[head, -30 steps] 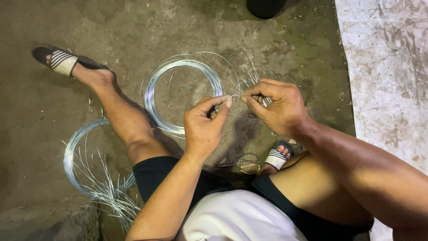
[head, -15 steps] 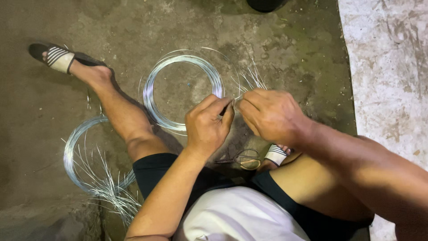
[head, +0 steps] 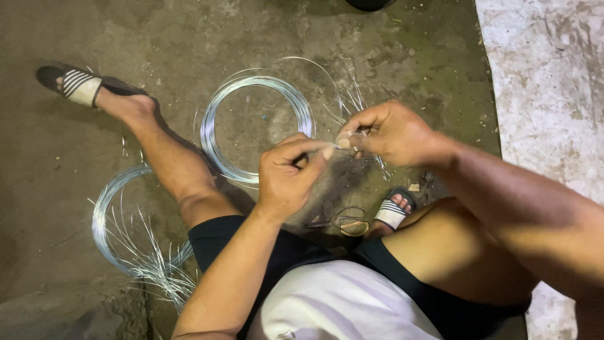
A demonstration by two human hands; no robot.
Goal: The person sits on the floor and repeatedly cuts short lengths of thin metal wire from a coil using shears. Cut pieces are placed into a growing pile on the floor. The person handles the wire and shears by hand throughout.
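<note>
1. A concrete floor (head: 75, 189) is filling the frame, with open room at upper left.
2. A wire coil (head: 217, 113) is lying at centre, beyond both hands.
3. The left hand (head: 286, 179) is pinching a thin wire strand (head: 345, 148), which is running left to right.
4. The right hand (head: 390, 132) is gripping the strand's other end, the hands nearly touching.

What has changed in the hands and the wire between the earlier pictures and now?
The right hand rose a little and turned, so its fingers now show, pinching the thin wire where it meets the left hand. The left hand shifted only slightly and keeps its pinch. The wire coil on the ground, the second coil and the scissors stayed in place.
</note>
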